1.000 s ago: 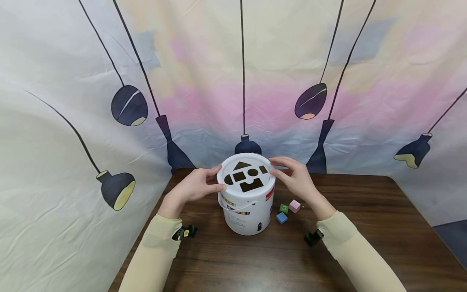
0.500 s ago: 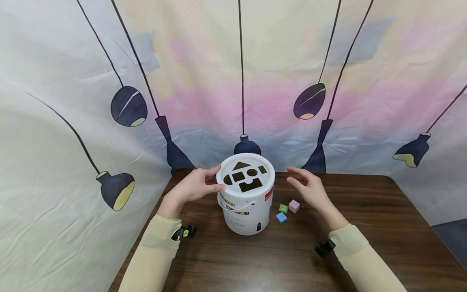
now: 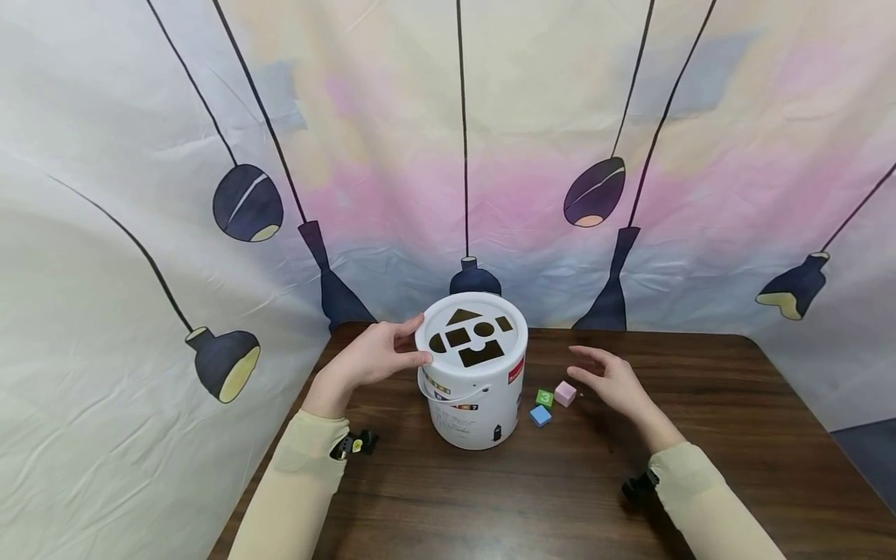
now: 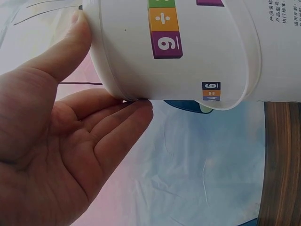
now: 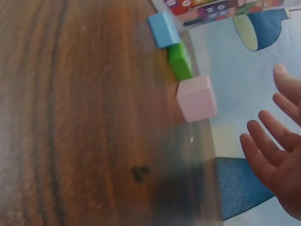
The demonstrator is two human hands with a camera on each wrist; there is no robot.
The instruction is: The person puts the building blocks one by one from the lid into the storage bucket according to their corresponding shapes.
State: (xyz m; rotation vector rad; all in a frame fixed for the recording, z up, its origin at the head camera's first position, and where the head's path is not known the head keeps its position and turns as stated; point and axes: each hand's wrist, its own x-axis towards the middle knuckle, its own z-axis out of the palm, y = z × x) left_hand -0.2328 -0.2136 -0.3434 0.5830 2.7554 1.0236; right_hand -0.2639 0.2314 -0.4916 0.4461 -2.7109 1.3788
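Observation:
A white bucket (image 3: 467, 424) with a thin handle (image 3: 455, 403) stands upright on the wooden table. Its white lid (image 3: 507, 350) has several shaped holes, among them a triangle, a circle and a square. My left hand (image 3: 371, 355) holds the bucket at the left of its top rim, thumb and fingers spread along the edge. Right of the bucket sit a green cube (image 3: 544, 398) marked 3, a pink cube (image 3: 565, 393) and a blue block (image 3: 540, 416), close together. My right hand (image 3: 617, 383) hovers just right of the pink cube, fingers apart and holding nothing.
The brown table (image 3: 728, 420) extends to the right and toward me. Behind it and on the left hangs a cloth (image 3: 392, 155) printed with dark lamps. A wrist camera (image 3: 638, 491) sits below my right sleeve.
My right hand has let go of the lid's right rim and moved right and down toward the cubes. The left hand, bucket and blocks stay in place.

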